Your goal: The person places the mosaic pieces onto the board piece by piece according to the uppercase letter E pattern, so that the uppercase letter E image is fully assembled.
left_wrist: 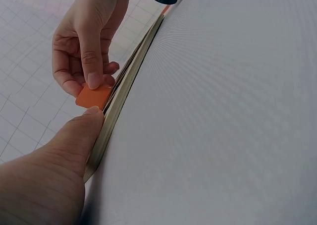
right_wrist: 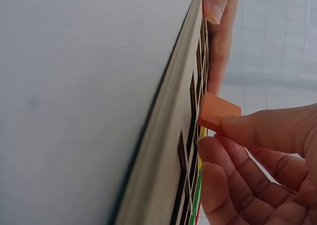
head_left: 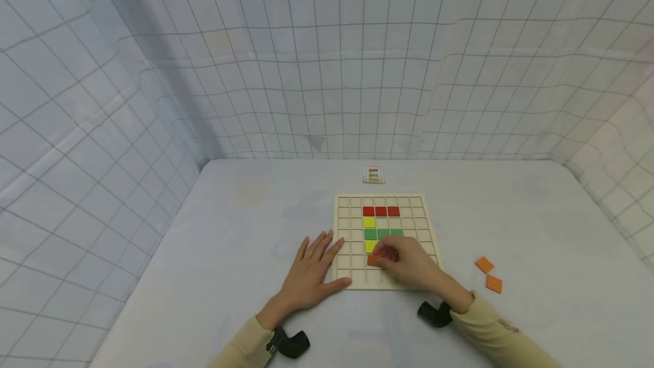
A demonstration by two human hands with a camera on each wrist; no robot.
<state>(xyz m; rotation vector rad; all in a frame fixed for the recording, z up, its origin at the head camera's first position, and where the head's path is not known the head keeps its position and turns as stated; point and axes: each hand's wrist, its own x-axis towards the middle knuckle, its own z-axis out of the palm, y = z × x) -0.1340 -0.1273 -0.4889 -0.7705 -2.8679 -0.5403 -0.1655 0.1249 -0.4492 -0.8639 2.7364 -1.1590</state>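
Observation:
My right hand [head_left: 409, 263] pinches an orange square tile [right_wrist: 219, 111] between thumb and fingers, tilted at the surface of a pale wooden grid board [head_left: 351, 284]. In the head view that tile is just below a yellow tile [head_left: 370, 246]. Fingers spread, my left hand [head_left: 309, 277] rests at the board's left edge, its thumb over the lower left corner. Set in the grid are a row of red tiles [head_left: 381, 211], another yellow tile [head_left: 369, 222] and a row of green tiles [head_left: 384, 234]. My right hand covers part of the lower cells.
Two loose orange tiles [head_left: 494, 284] lie on the white table right of the board. Behind the board is a small card [head_left: 373, 175] printed with a coloured grid pattern. White cloth with a grid of lines [head_left: 327, 72] hangs behind and at the sides.

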